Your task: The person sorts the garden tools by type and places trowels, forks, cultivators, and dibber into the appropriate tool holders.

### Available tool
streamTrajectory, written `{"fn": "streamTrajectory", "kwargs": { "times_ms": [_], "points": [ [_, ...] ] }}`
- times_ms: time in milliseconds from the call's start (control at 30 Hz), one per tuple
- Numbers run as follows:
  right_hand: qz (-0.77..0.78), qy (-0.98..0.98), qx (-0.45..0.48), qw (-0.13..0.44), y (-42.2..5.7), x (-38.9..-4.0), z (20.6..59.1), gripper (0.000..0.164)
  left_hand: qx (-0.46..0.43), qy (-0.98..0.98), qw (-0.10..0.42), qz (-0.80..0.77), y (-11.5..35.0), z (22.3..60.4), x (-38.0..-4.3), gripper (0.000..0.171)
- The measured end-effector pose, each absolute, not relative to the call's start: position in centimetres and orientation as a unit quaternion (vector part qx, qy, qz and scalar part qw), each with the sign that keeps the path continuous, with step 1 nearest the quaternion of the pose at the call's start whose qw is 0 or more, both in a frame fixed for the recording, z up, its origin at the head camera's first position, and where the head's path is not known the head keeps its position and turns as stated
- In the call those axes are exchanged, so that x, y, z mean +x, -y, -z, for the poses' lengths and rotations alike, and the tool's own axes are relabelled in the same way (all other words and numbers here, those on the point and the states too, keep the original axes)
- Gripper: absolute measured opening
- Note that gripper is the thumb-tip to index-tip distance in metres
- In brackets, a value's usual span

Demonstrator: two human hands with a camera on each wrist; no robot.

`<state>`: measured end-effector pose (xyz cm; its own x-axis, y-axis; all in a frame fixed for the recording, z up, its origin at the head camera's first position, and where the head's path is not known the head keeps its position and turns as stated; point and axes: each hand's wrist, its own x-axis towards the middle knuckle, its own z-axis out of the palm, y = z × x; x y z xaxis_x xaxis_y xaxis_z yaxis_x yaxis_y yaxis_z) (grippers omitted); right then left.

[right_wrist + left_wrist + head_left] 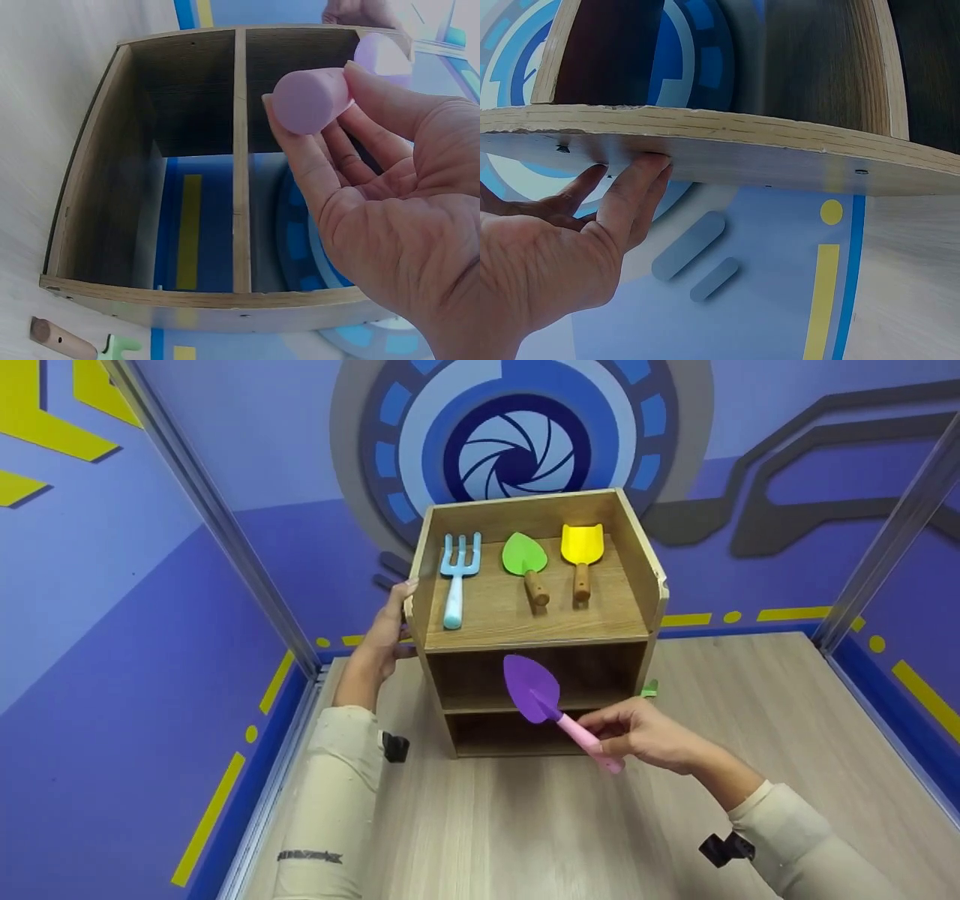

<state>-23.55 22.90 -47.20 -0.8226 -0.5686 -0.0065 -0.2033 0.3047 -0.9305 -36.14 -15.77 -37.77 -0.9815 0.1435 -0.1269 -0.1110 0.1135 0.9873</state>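
Note:
My right hand pinches the pink handle of a toy trowel with a purple pointed blade, held in front of the wooden shelf. In the right wrist view the round handle end shows between thumb and fingers. My left hand rests on the shelf's left side; in the left wrist view its fingertips touch the outer face of that panel. On the top board lie a blue toy fork, a green-bladed trowel and a yellow shovel, the latter two with wooden handles.
Two open compartments lie below the top board. Beside the shelf's right side, on the wood-look floor, is a green tool with a wooden handle, mostly hidden in the head view. Patterned blue walls stand behind and at both sides.

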Motion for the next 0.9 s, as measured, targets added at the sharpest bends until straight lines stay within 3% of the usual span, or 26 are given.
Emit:
{"fn": "streamTrajectory", "kwargs": {
  "times_ms": [267, 900],
  "points": [
    [0.536, -0.799, -0.201, 0.184, -21.6, -24.0, 48.0, 0.033, 0.008, -0.740, 0.100, -0.665, 15.8, 37.8, -36.1, 0.081],
    [0.639, -0.732, -0.085, 0.219, -17.7, -24.9, 49.3, 0.053, 0.009, -0.740, 0.094, -0.666, 15.8, 37.8, -36.0, 0.080]
  ]
}}
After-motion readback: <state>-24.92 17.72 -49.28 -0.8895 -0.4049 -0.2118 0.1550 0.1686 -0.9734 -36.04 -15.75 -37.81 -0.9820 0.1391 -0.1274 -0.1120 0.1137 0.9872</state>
